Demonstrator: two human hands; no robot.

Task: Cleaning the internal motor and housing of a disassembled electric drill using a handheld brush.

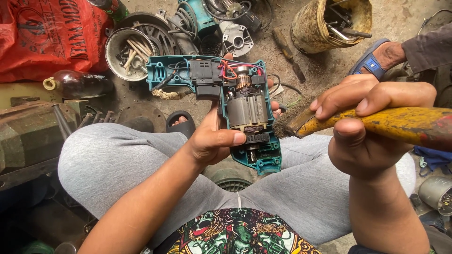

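Observation:
My left hand [214, 136] grips an opened teal power drill [245, 113] with its cover off, so the motor, copper commutator, black switch and red wires show. The thumb lies across the drill's lower body. My right hand [362, 129] is closed on the yellow handle of a worn paintbrush [376, 121]. Its dark bristles [288, 123] touch the right side of the drill, beside the motor. Both hands are held above my lap in grey trousers [117, 160].
On the dirty floor lie a red bag [44, 35], a brown bottle [77, 83], a metal bowl of parts [127, 51], more teal tool bodies [202, 16] and a yellow bucket of tools [329, 23]. Another person's foot in a blue sandal [379, 56] rests at upper right.

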